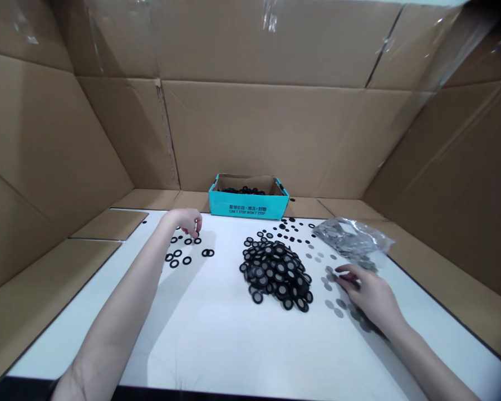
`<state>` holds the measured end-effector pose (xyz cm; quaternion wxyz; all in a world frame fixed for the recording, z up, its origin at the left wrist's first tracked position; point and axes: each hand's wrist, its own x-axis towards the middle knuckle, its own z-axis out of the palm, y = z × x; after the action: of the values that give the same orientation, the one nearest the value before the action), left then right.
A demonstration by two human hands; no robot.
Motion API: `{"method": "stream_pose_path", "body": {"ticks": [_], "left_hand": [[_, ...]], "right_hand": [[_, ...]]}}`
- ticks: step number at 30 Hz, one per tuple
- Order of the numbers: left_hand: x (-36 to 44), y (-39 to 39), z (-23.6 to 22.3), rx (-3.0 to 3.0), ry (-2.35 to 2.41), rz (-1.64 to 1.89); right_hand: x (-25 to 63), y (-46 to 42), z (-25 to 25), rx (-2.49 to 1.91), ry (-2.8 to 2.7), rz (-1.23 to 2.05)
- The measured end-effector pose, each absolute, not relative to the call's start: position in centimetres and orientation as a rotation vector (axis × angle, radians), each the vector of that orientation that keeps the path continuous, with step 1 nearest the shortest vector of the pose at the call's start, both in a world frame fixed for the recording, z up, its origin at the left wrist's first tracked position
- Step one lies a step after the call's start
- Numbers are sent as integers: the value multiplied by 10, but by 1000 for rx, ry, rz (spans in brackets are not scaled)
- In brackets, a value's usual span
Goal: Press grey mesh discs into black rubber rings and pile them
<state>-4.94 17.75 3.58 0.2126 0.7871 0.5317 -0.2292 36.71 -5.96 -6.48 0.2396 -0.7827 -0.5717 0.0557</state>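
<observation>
My left hand (pixel 187 220) reaches far left over several loose black rubber rings (pixel 186 260) on the white table (pixel 209 328); its fingers curl down in a pinch above one ring, and what they hold is hidden. My right hand (pixel 369 294) lies at the right with fingers pressed on small grey mesh discs (pixel 338 312) scattered there. Between the hands sits a heap of black rings fitted with mesh (pixel 276 272).
A teal cardboard box (pixel 247 204) with black rings inside stands at the table's back edge. A clear plastic bag of grey discs (pixel 353 238) lies at the back right. Brown cardboard walls (pixel 275 128) enclose the table on three sides.
</observation>
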Motion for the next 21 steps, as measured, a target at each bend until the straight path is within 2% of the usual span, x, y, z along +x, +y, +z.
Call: {"method": "stream_pose_path", "body": {"ticks": [14, 21], "left_hand": [[-47, 174, 43, 2279, 1408, -477], [-40, 160, 60, 2360, 1241, -4]], "right_hand": [[381, -62, -42, -2043, -1380, 112], [365, -52, -14, -1918, -1308, 98]]}}
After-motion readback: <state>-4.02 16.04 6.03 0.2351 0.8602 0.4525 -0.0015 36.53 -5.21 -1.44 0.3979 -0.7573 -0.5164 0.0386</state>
